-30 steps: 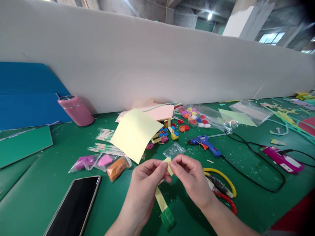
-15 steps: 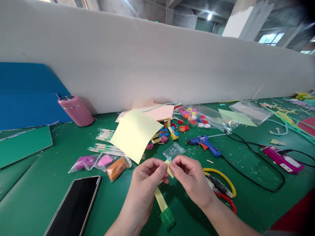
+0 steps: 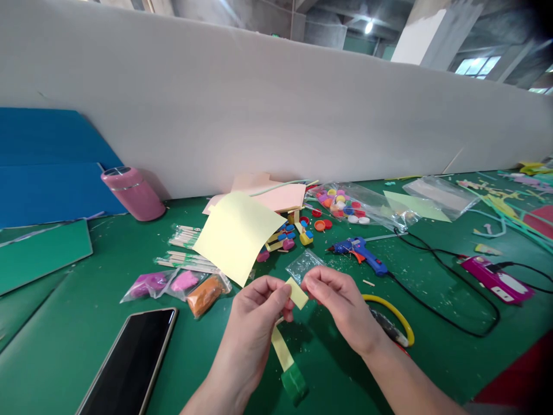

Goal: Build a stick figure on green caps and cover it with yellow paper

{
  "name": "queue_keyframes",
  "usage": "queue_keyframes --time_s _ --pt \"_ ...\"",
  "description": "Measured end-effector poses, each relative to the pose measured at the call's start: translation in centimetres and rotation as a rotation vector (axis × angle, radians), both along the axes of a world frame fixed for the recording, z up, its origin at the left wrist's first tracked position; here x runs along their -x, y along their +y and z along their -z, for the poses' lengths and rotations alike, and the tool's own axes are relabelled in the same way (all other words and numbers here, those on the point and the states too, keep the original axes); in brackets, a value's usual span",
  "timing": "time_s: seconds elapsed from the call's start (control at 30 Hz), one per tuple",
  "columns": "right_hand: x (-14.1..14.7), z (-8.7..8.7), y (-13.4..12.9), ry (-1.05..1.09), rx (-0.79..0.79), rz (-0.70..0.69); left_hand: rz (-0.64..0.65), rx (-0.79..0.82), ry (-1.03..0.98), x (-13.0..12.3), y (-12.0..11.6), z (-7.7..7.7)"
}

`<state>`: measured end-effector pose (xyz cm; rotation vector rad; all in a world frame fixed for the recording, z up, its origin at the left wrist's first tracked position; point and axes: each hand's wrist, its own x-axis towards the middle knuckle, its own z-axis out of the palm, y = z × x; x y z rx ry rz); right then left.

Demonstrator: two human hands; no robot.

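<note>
Between thumb and fingers, my left hand [image 3: 261, 320] pinches a small yellow paper piece [image 3: 297, 294]. Just right of the paper, my right hand [image 3: 341, 305] has its thumb and fingertips pressed together; whether anything tiny is between them is hidden. Below my left fingers lies a yellow strip [image 3: 282, 349] with a green piece [image 3: 294, 383] at its lower end. A small clear plastic bag [image 3: 305, 264] rests beyond the hands. Beside my right wrist are yellow-handled scissors or pliers [image 3: 395, 317], partly covered.
A yellow sheet [image 3: 239, 236] lies behind my left hand. A phone [image 3: 129, 363] and bagged clay [image 3: 205, 297] are to the left. A blue glue gun [image 3: 360, 253] with a black cord sits to the right, near a bag of colourful caps [image 3: 345, 204].
My right fingertips have come off the yellow paper and moved slightly right. The paper shows more of its face in my left hand. My right forearm now covers more of the tool's red handle.
</note>
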<state>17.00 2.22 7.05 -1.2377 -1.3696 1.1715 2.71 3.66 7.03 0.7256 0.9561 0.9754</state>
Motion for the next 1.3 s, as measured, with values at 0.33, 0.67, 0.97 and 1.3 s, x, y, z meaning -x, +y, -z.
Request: queue_keyframes --time_s 0.33,0.67,0.97,1.3 --pt "0.5 0.1 0.2 -0.029 0.022 -0.023 -0.008 -0.017 0.006 -0.1 0.1 0.2" --pt "-0.8 -0.6 0.5 -0.119 0.071 -0.185 0.210 -0.057 0.011 0.6 0.2 0.0" --pt "-1.7 -1.8 0.9 -0.220 0.010 -0.301 0.323 -0.154 0.124 1.0 0.5 -0.1" --pt "-1.7 -1.6 1.0 -0.265 -0.079 -0.281 0.285 -0.166 0.138 0.5 0.3 0.3"
